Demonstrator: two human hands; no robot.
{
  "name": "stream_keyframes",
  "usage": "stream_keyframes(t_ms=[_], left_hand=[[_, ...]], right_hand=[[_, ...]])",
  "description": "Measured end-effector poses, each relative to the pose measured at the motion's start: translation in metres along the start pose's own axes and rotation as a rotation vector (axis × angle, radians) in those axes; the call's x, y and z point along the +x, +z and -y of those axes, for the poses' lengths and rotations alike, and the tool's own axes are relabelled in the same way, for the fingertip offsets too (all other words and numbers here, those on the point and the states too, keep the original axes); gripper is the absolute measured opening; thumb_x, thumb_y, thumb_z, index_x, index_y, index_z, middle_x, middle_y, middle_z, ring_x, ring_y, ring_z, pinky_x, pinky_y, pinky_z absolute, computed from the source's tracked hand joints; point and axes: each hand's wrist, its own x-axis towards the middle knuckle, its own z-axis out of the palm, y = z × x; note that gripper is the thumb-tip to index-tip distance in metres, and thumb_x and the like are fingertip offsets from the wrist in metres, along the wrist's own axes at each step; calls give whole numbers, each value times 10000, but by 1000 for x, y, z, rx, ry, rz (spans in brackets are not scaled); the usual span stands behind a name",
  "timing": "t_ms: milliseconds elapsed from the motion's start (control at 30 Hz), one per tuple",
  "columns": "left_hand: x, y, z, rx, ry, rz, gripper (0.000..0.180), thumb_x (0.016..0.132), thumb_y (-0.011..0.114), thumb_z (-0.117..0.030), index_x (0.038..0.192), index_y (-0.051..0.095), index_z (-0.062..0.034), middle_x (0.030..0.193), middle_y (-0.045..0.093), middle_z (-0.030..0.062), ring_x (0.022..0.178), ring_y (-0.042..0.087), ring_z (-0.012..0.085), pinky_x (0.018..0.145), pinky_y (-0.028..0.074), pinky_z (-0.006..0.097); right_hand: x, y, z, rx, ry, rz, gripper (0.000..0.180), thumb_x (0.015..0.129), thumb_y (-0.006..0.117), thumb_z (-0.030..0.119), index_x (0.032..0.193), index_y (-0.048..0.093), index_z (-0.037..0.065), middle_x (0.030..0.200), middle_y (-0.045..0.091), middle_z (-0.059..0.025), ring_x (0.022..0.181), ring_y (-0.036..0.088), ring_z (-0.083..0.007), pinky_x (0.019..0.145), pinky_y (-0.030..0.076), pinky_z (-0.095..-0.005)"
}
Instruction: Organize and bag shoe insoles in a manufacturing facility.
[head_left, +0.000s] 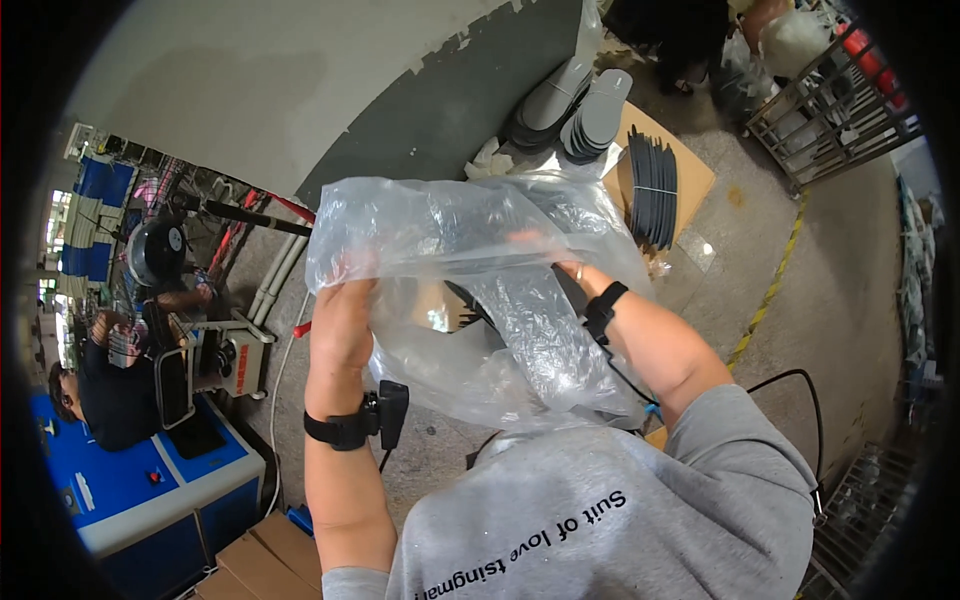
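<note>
Both hands are raised in front of the chest, holding a large clear plastic bag (480,290) that billows between them and hangs down to the grey sweatshirt (600,520). The left hand (342,322) is closed on the bag's left side, thumb and fingers pinching the crumpled film at about the height of its upper edge. The right hand (555,258) sits behind or inside the film — seen only through the plastic — with its fingers curled on the bag's upper right part; a ring shows on one finger. Each wrist carries a black strap: the left wrist band (345,428) has a small black box on it, and the right wrist band (604,308) has a thin cable running down from it. Something dark shows through the film near the bag's middle, but I cannot tell what it is. On the concrete floor beyond the bag lie stacks of grey shoe soles (575,105) and a bundled row of dark soles (652,188) on a sheet of cardboard (690,165). At far left another person (105,385) sits beside a blue machine (150,490).
</note>
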Motion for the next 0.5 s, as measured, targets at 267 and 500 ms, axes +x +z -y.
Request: stream_keyframes(t_ms=[267,500], left_hand=[[49,2,23,316,-70,23,373,843,510,-242,1014,543,87,944,583,102,875,518,130,739,407,240],[73,-12,85,578,314,-110,362,810,536,-225,979,541,95,931,601,196,847,569,257,727,428,318]], right_hand=[[-138,13,-7,248,396,55,361,737,557,268,996,576,17,934,615,-131,740,616,-197,656,517,-309],[-202,43,5,496,-192,185,544,685,586,267,1127,494,-35,1037,577,-188,883,604,-267,783,506,-353]])
